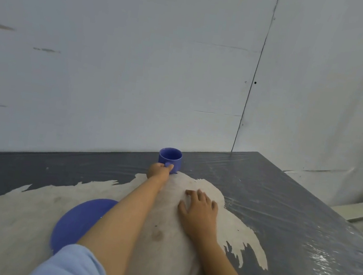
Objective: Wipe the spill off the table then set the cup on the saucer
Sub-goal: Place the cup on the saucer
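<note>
A blue cup (170,159) stands upright near the far edge of the dark table (293,211). My left hand (159,171) reaches out to it, fingers pinched on its handle. A blue saucer (78,220) lies close to me, partly hidden under my left forearm. My right hand (199,209) rests flat, fingers spread, on a large beige torn-edged patch (13,218) that covers the middle of the table; I cannot tell whether it is a cloth or bare surface. A small brownish stain (157,234) shows on the patch between my arms.
Shiny plastic film (322,255) covers the table on the right. A white wall (140,61) rises directly behind the table's far edge. The table's right edge (321,199) drops to a pale floor.
</note>
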The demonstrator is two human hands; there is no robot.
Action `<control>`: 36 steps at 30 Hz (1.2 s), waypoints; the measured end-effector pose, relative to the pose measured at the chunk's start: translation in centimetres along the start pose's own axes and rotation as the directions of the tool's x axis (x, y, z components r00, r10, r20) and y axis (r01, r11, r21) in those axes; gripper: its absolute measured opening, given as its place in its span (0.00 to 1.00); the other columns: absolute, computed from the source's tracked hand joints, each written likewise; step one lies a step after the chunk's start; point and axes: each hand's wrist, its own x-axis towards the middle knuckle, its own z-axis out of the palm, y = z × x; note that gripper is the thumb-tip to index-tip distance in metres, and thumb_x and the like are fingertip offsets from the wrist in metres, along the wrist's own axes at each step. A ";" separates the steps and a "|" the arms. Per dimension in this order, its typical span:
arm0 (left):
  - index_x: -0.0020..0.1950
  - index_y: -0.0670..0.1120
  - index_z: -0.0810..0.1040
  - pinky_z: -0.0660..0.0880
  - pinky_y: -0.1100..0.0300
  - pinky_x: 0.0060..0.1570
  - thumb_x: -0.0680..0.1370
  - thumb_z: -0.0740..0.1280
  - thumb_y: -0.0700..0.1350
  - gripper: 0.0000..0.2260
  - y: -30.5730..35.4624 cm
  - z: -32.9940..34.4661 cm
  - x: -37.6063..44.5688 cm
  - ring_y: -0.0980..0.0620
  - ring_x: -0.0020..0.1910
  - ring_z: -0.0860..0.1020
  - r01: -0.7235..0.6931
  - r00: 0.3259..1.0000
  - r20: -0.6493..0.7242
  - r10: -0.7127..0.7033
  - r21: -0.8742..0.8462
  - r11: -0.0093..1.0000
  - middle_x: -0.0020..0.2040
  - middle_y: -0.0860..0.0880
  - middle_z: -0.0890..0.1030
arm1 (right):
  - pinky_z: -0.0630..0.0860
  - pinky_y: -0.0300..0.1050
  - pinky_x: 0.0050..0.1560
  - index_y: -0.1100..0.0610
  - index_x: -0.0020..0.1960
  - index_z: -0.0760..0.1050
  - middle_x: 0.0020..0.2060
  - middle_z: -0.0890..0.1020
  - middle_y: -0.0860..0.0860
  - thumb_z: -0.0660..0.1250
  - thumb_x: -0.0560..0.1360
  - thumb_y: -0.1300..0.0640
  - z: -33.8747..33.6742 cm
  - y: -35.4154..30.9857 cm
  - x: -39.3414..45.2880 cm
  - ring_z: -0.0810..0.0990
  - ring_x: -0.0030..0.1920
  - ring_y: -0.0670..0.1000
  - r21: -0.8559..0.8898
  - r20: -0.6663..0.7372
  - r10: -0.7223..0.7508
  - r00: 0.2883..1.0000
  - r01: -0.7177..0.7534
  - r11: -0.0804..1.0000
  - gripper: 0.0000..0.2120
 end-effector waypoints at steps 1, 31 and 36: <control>0.55 0.40 0.80 0.76 0.50 0.61 0.79 0.65 0.48 0.12 -0.4 -0.5 -0.1 0.43 0.57 0.79 -0.012 1.000 -0.001 0.012 -0.007 1.000 0.56 0.42 0.82 | 0.50 0.56 0.77 0.46 0.73 0.64 0.75 0.65 0.50 0.52 0.78 0.42 0.0 0.0 -0.1 0.60 0.76 0.52 -0.004 0.002 0.001 1.000 -0.001 1.000 0.25; 0.55 0.35 0.78 0.81 0.67 0.45 0.79 0.65 0.35 0.07 -7.5 -23.5 -14.5 0.49 0.48 0.81 -0.114 0.968 0.162 0.190 -0.390 0.914 0.49 0.41 0.82 | 0.76 0.46 0.60 0.41 0.67 0.71 0.60 0.80 0.42 0.73 0.61 0.30 -1.4 -11.7 -6.0 0.77 0.59 0.42 0.561 0.084 -0.301 0.950 0.204 0.802 0.37; 0.51 0.40 0.80 0.82 0.64 0.44 0.78 0.66 0.37 0.04 -9.0 -25.4 -16.1 0.49 0.51 0.83 -0.115 0.971 0.157 0.178 -0.347 0.931 0.51 0.42 0.83 | 0.75 0.38 0.49 0.46 0.65 0.72 0.55 0.83 0.44 0.77 0.60 0.35 -0.7 -13.3 -7.4 0.80 0.54 0.44 0.615 0.109 -0.327 0.939 0.195 0.764 0.37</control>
